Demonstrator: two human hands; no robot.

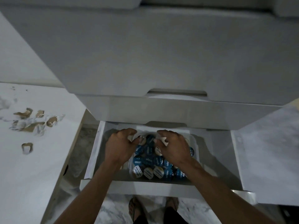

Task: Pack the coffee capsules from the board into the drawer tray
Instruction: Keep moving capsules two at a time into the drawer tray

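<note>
A clear plastic tray sits inside the open white drawer. Several coffee capsules with blue and white lids fill it. My left hand curls over the tray's far left part, fingertips pinching a white capsule. My right hand is over the tray's far middle, fingers closed on a white capsule. Both hands hide the capsules under them.
Two closed white drawer fronts stack above the open one. A white marbled board with torn patches lies to the left. The drawer's front edge is near me; my feet stand below on a marbled floor.
</note>
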